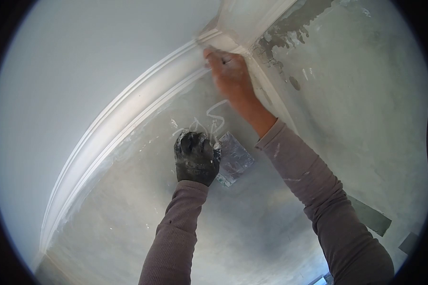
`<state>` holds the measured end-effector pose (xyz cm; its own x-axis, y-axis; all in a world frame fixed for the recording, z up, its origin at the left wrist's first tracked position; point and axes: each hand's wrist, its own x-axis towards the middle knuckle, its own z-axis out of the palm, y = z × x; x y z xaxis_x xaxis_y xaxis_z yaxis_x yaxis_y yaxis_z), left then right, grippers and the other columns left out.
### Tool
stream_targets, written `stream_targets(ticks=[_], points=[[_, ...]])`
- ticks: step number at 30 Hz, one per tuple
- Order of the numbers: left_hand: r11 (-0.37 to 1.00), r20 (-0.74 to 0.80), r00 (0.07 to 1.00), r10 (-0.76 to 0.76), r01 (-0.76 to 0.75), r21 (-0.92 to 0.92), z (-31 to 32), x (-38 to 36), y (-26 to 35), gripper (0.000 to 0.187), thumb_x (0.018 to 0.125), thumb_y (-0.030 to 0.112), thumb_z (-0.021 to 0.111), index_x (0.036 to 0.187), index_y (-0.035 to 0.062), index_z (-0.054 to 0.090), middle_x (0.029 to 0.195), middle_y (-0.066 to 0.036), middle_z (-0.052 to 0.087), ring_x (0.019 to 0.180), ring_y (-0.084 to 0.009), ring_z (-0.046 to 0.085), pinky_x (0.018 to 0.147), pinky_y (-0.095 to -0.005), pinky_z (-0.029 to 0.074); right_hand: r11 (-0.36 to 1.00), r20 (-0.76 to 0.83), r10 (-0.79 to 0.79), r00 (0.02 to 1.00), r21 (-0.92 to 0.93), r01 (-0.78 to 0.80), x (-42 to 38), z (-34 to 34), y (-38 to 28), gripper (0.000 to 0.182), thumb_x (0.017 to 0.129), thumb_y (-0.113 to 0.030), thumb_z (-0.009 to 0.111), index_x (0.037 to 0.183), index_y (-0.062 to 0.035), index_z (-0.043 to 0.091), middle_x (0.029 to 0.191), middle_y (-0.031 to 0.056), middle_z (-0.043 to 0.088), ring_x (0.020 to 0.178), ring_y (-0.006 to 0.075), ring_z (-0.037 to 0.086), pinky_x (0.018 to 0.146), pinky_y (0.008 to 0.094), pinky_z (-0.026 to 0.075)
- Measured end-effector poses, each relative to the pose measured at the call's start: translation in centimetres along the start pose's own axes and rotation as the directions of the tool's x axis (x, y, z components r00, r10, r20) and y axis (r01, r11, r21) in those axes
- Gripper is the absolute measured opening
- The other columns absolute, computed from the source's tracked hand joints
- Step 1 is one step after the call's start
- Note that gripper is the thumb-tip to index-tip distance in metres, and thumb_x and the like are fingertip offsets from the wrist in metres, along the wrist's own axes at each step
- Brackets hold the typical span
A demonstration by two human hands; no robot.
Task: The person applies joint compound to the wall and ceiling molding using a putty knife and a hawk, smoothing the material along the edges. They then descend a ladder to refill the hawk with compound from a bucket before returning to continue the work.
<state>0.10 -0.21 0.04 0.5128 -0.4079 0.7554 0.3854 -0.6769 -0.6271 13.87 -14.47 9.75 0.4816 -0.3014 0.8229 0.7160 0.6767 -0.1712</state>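
Note:
My left hand (197,156), in a black glove smeared with white plaster, is closed in front of the grey wall. It grips a wide putty knife (236,159), whose metal blade is streaked with filler and sticks out to the right; the glove hides the handle. My bare right hand (230,73) is raised to the white cornice (142,90), close to the corner. Its fingers are bent together and slightly blurred at the tips. Whatever they may hold is too small and smeared to make out.
The cornice curves along the ceiling (90,61) and meets another length at the corner. Bare patches and cracks mark the right wall (361,95). White scribbled lines (216,116) show on the grey wall by my left hand. A dark rectangular piece (370,216) appears beyond my right sleeve.

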Motion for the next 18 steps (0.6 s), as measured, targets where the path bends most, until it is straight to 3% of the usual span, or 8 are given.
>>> stream_targets(ticks=[1, 3, 4, 8, 11, 13, 17, 18], points=[[1.0, -0.013, 1.0, 0.004, -0.004, -0.011, 0.1, 0.0, 0.0, 0.037, 0.093, 0.034, 0.064, 0.107, 0.0001, 0.07, 0.117, -0.016, 0.064, 0.126, -0.0393, 0.051, 0.113, -0.0552, 0.037, 1.0, 0.0, -0.004, 1.0, 0.001, 0.004, 0.6, -0.7, 0.3, 0.034, 0.101, -0.027, 0.064, 0.096, 0.0053, 0.074, 0.07, -0.0021, 0.059, 0.063, 0.0068, 0.047, 0.057, 0.0288, 0.042], [1.0, -0.025, 1.0, 0.004, -0.004, -0.02, 0.1, -0.1, -0.1, 0.037, 0.093, 0.034, 0.064, 0.107, 0.0001, 0.07, 0.117, -0.017, 0.064, 0.126, -0.0393, 0.051, 0.113, -0.0553, 0.037, 1.0, -0.065, 0.025, 0.998, -0.014, -0.026, 1.8, -2.3, 1.0, 0.039, 0.1, -0.03, 0.062, 0.096, 0.0069, 0.073, 0.057, 0.0119, 0.055, 0.053, 0.0158, 0.049, 0.054, 0.0394, 0.044], [0.999, -0.028, 1.0, 0.002, -0.003, -0.034, 0.1, 0.0, -0.1, 0.037, 0.093, 0.034, 0.064, 0.107, 0.0, 0.07, 0.117, -0.016, 0.064, 0.126, -0.0393, 0.052, 0.113, -0.0552, 0.037, 0.993, -0.124, -0.079, 0.989, -0.091, 0.068, 2.5, -2.8, 1.5, 0.033, 0.1, -0.031, 0.067, 0.1, 0.0001, 0.077, 0.079, -0.0009, 0.066, 0.068, 0.0048, 0.054, 0.058, 0.0235, 0.043], [1.0, -0.042, 0.999, 0.013, -0.014, -0.025, 0.0, 0.0, 0.0, 0.036, 0.093, 0.033, 0.065, 0.106, -0.0004, 0.069, 0.117, -0.016, 0.065, 0.124, -0.0391, 0.053, 0.113, -0.0551, 0.037, 0.996, -0.091, 0.012, 0.996, -0.09, -0.02, 1.4, -1.3, 1.9, 0.033, 0.1, -0.032, 0.067, 0.1, -0.0003, 0.077, 0.076, 0.0004, 0.064, 0.069, 0.0055, 0.054, 0.058, 0.0244, 0.043], [1.0, -0.015, 1.0, 0.008, -0.009, -0.025, -0.1, 0.0, -0.1, 0.037, 0.092, 0.033, 0.065, 0.106, -0.0007, 0.069, 0.117, -0.016, 0.066, 0.124, -0.0392, 0.053, 0.112, -0.0552, 0.037, 0.964, 0.064, -0.039, 0.997, -0.26, 0.055, -1.3, 1.7, 0.3, 0.03, 0.1, -0.028, 0.066, 0.1, 0.0, 0.077, 0.079, 0.0035, 0.064, 0.072, 0.0085, 0.057, 0.058, 0.0264, 0.045], [0.999, -0.032, 0.999, 0.01, -0.012, -0.041, 0.4, -0.2, -0.2, 0.037, 0.092, 0.033, 0.065, 0.106, -0.0008, 0.069, 0.117, -0.016, 0.066, 0.124, -0.0392, 0.053, 0.112, -0.0553, 0.037, 0.926, 0.104, -0.293, 0.95, -0.216, 0.31, -2.6, 2.6, -0.5, 0.039, 0.097, -0.032, 0.067, 0.106, 0.0052, 0.074, 0.078, 0.0218, 0.061, 0.073, 0.0351, 0.065, 0.064, 0.0461, 0.051], [0.998, -0.036, 0.999, 0.0, -0.002, -0.059, 0.1, 0.0, -0.1, 0.037, 0.092, 0.033, 0.065, 0.105, -0.0006, 0.07, 0.116, -0.016, 0.066, 0.125, -0.0392, 0.053, 0.113, -0.0553, 0.037, 0.91, 0.098, -0.322, 0.942, -0.243, 0.336, -3.1, 0.4, 0.5, 0.041, 0.095, -0.029, 0.07, 0.126, -0.0018, 0.071, 0.095, 0.0231, 0.062, 0.078, 0.0383, 0.064, 0.067, 0.046, 0.051], [0.998, -0.041, 0.999, -0.005, 0.002, -0.061, 0.2, 0.1, -0.2, 0.037, 0.092, 0.033, 0.065, 0.105, -0.0006, 0.07, 0.116, -0.016, 0.066, 0.125, -0.0392, 0.053, 0.113, -0.0553, 0.037, 0.796, 0.062, -0.445, 0.893, -0.43, 0.427, -2.7, -1.0, 1.6, 0.046, 0.094, -0.028, 0.071, 0.133, -0.005, 0.067, 0.1, 0.0236, 0.06, 0.08, 0.0387, 0.064, 0.068, 0.0463, 0.053]])
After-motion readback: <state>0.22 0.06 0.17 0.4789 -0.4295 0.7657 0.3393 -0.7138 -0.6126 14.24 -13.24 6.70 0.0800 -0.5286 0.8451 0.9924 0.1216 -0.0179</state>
